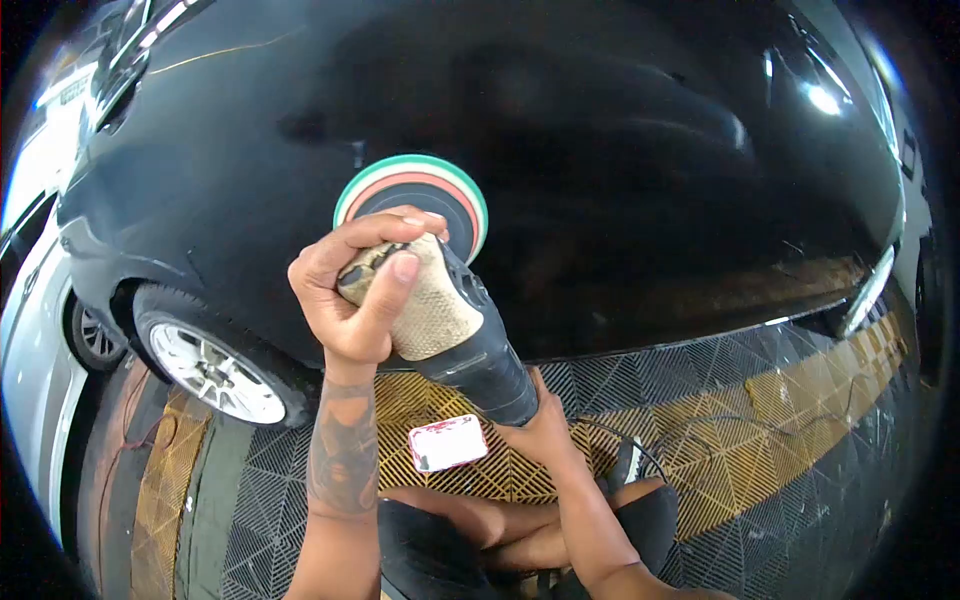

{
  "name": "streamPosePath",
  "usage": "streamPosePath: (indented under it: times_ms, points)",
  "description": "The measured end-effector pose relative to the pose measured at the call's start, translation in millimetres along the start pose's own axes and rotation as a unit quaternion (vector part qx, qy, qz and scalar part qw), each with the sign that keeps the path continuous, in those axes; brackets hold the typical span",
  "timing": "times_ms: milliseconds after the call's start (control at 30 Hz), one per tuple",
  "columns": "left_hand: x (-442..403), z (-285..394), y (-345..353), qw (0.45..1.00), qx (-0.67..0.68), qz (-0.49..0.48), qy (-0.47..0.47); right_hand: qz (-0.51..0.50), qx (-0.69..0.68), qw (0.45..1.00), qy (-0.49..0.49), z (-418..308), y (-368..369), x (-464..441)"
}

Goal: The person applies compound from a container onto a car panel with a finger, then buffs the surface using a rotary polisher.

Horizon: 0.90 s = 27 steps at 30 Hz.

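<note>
Both my hands hold a car polisher with a dark body and a worn tan head cover. My left hand wraps over the polisher's head, with the thumb on the near side and fingers across the top. Around the rear end of the body, my right hand is closed; part of it is hidden behind the tool. The round pad, green-edged with white and pink layers, faces the black car panel and appears to lie against it.
A wheel with white spokes stands at left. A white rectangular item with red edging lies on the yellow and grey grid floor. A dark cord trails to the right. Another car stands at far left.
</note>
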<state>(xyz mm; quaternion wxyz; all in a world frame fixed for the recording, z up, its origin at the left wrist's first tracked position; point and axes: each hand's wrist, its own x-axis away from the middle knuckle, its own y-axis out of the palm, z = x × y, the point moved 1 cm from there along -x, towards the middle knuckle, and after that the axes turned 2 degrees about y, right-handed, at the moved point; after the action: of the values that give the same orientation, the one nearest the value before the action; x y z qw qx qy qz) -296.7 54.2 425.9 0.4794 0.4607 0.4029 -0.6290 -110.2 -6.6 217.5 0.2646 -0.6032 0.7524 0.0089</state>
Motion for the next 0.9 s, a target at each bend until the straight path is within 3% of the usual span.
streamPosePath:
  times_ms: [367,433,500,667,900]
  points:
    - [-12.7,-11.9,159.2,0.997,0.016,-0.078,0.009,0.049,-0.015,0.994,0.097,64.2,-84.0,26.4]
    - [-14.6,-16.3,190.4,0.995,0.016,-0.096,0.020,0.077,-0.092,0.986,0.113,82.6,-93.2,30.1]
    - [-14.9,-21.8,222.2,0.993,0.045,-0.112,-0.009,0.099,-0.078,0.986,0.107,93.2,-108.0,38.5]
    - [-17.9,-31.9,290.6,0.990,0.029,-0.130,0.039,0.133,-0.173,0.967,0.132,110.6,-125.4,46.4]
    - [-0.9,-32.2,266.9,0.991,0.021,-0.127,0.030,0.088,-0.135,0.976,0.145,118.5,-105.9,48.1]
